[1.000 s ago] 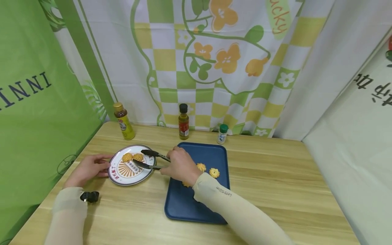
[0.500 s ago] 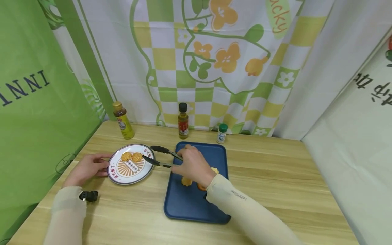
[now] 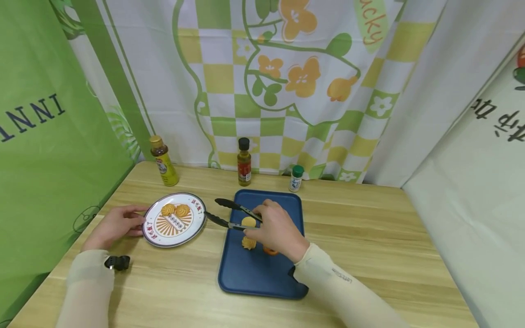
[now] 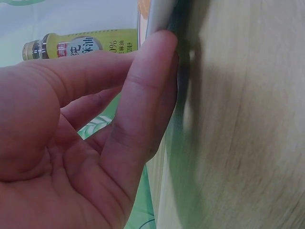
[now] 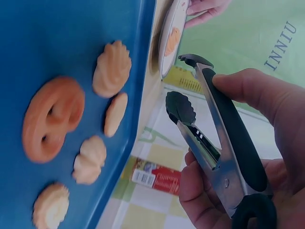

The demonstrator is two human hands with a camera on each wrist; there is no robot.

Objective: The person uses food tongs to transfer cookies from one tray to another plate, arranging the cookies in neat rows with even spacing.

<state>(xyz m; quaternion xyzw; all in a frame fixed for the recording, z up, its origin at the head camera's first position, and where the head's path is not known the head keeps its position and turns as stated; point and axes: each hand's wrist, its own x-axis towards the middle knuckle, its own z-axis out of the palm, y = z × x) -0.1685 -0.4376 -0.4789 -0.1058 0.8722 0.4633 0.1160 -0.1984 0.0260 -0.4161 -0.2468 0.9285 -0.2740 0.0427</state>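
My left hand (image 3: 116, 226) touches the left rim of an oval white plate (image 3: 164, 239) with its fingertips; the left wrist view shows a fairly straight finger (image 4: 138, 95) against the plate's edge. Two swirled cookies (image 3: 182, 210) lie on the plate. My right hand (image 3: 279, 230) grips black-tipped metal tongs (image 3: 242, 210), their arms spread and nothing between the tips. They hang over the left edge of a blue tray (image 3: 246, 278). In the right wrist view, a pretzel (image 5: 55, 117), a swirled cookie (image 5: 112, 69) and several other cookies lie on that tray. My hand partly hides them in the head view.
Along the table's back stand a yellow-labelled bottle (image 3: 165, 166), a black-capped bottle (image 3: 244, 164) and a green-capped shaker (image 3: 296, 178). Behind them hangs a patterned curtain (image 3: 270, 132). Bare wooden table (image 3: 369, 237) extends right of the tray.
My right hand has moved right with the tongs, away from the plate and over the tray. The two cookies stay on the plate; my left hand keeps its place at the rim.
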